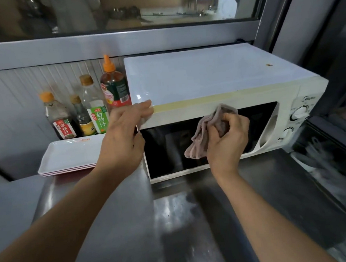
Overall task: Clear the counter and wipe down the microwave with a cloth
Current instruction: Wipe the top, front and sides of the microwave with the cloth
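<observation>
The right hand [226, 140] grips a bunched grey cloth [207, 132] against the microwave [205, 82] door's dark glass; the left hand [124, 139], fingers straight, rests on its top-left corner; four part-filled sauce bottles [96, 108] stand beside stacked white trays [69, 154].

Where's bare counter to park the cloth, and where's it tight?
Free: the steel counter in front of the microwave, between the two forearms, and the microwave's flat top. Tight: left of the microwave, where the stacked trays and four sauce bottles fill the space to the wall. The right hand holds the cloth.
</observation>
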